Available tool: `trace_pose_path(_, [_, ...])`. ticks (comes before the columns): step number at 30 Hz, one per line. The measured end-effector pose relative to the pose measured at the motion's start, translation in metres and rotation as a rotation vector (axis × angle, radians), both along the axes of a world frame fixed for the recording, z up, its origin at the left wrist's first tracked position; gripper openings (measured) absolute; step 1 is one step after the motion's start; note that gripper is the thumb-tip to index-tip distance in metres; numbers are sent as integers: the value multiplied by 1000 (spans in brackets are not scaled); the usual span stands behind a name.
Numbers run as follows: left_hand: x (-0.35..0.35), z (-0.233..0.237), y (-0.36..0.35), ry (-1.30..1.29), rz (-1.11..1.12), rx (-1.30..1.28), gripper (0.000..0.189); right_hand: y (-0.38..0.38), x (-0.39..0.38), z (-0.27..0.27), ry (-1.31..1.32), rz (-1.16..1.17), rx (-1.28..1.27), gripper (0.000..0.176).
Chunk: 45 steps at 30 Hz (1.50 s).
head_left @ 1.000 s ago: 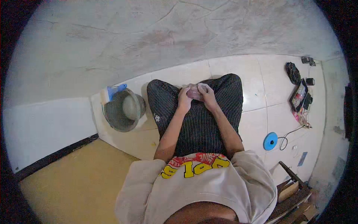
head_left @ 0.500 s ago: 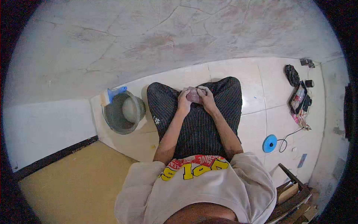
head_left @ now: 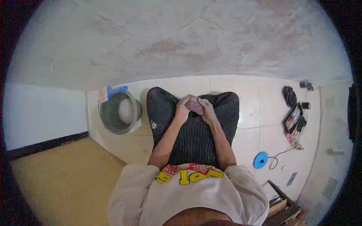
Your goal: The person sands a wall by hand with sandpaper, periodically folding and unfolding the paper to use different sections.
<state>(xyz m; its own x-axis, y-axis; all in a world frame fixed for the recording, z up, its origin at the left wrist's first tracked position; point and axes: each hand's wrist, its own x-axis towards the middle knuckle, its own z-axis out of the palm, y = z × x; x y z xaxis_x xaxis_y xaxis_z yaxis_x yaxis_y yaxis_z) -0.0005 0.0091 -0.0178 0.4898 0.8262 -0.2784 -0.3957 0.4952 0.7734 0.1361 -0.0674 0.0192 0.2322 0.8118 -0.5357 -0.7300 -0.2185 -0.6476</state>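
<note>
A reddish-brown, roundish piece (head_left: 194, 105) is held between both hands above my lap. My left hand (head_left: 182, 108) is wrapped round its left side, and my right hand (head_left: 206, 109) grips its right side. What the piece is made of, I cannot tell. Dark striped trousers (head_left: 196, 139) cover my crossed legs under the hands. To the left of my knee stands a grey bucket (head_left: 110, 119) with pale content (head_left: 127, 112) inside. A blue-handled tool (head_left: 117, 90) rests at the bucket's upper rim.
A rough grey wall (head_left: 181, 45) rises in front. On the tiled floor at right lie a blue disc (head_left: 260, 160) with a cable, a black tray (head_left: 293, 118) of items and a dark bag (head_left: 289, 96). Wooden pieces (head_left: 279, 208) are at lower right.
The view has tilted up, showing more wall. Both hands still hold the piece, which is turned to a more slanted angle, and the fingers have shifted round it.
</note>
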Motion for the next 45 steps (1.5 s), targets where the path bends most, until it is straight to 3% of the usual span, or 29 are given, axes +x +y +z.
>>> trace_pose_path(2, [-1, 9, 0, 63, -25, 53, 28, 3, -5, 12, 39, 47, 27, 31])
trace_pose_path(3, [0, 24, 1, -114, -45, -147, 25, 5, -13, 44, -23, 76, 13, 37])
trace_pose_path(6, [-1, 45, 1, -129, 12, -281, 26, 9, -19, 54, -155, 184, 125, 44])
trace_pose_path(7, [-2, 47, -3, -46, -20, 18, 28, 10, -21, 55, -208, 206, 115, 51])
trace_pose_path(10, [-7, 45, 2, -91, -55, -206, 28, 7, -22, 58, -225, 293, 79, 53])
trace_pose_path(11, [-7, 46, -3, -3, -53, 48, 28, 8, -26, 53, -291, 246, 46, 52])
trace_pose_path(14, [-5, 46, -3, 16, -24, -140, 29, 7, -21, 57, -301, 346, 32, 49])
trace_pose_path(16, [-3, 51, -4, -91, 10, -281, 31, 8, -22, 62, -276, 285, 14, 47])
trace_pose_path(18, [-4, 63, -8, 45, -2, 52, 36, 8, -21, 64, -175, 224, -16, 48])
trace_pose_path(19, [-2, 57, -3, -53, -2, -211, 37, 8, -20, 62, -184, 224, -14, 48])
trace_pose_path(22, [0, 45, -5, -46, 14, -254, 38, 6, -17, 55, -153, 248, -14, 53])
trace_pose_path(23, [-2, 43, -5, -35, -21, -199, 38, 6, -18, 43, -131, 224, 79, 53])
trace_pose_path(27, [-1, 29, -5, -19, -27, -150, 33, 5, -19, 21, -154, 141, -10, 44])
trace_pose_path(36, [1, 11, -7, 5, 9, -177, 34, 4, -19, 27, -142, 120, 23, 35])
trace_pose_path(42, [-1, 32, -7, 79, -25, -58, 31, 4, -19, 26, -115, 118, 41, 35])
trace_pose_path(45, [-2, 27, -8, 232, -50, 120, 31, 5, -20, 30, -135, 110, 22, 33])
